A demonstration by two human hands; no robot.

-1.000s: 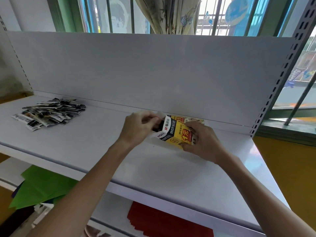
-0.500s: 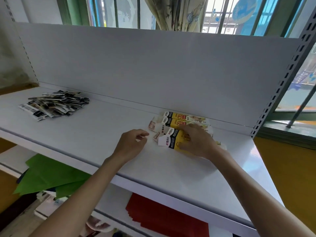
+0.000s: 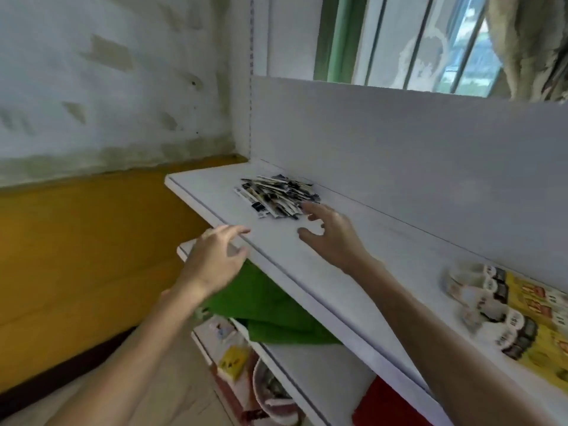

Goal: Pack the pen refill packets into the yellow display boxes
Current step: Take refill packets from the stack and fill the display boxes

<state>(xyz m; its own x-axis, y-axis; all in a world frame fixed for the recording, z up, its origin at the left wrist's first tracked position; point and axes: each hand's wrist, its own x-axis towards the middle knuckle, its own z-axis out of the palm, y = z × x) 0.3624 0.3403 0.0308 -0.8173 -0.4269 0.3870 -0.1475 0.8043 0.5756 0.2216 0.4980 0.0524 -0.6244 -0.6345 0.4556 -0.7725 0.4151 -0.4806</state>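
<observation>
Bright window daylight, motion blur
</observation>
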